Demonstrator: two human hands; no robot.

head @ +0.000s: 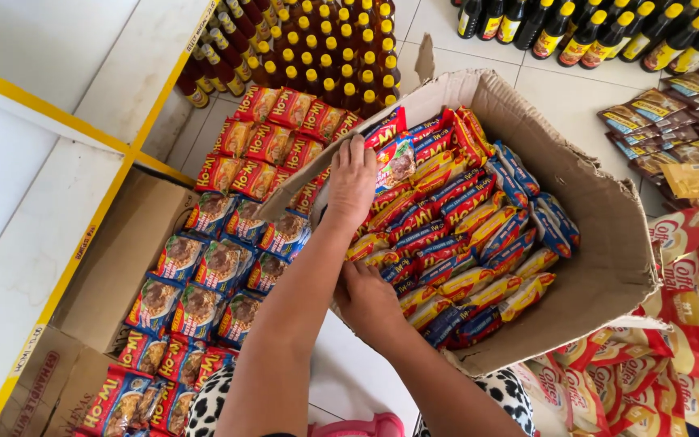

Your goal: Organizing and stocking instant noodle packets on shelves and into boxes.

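left hand (pixel 352 180) fingers curled on noodle packets (pixel 446 218) | right hand (pixel 366 299) among packets, grip seemingly closed | cardboard box (pixel 608 243)

The white tiled floor (pixel 564 97) carries nearly everything here. A large open brown cardboard box (pixel 608 243) sits on it, packed with red, yellow and blue noodle packets (pixel 455 218). To its left, flat rows of red and blue noodle packets (pixel 228 243) lie spread beside a closed brown carton (pixel 115 267). Beyond them stands a block of brown bottles with yellow caps (pixel 317 57); a row of dark bottles with yellow caps (pixel 608 32) lines the far edge. At right lie brown sachets (pixel 673 121) and red-and-white pouches (pixel 689 324). A white shelf with yellow edging (pixel 34 226) runs along the left.
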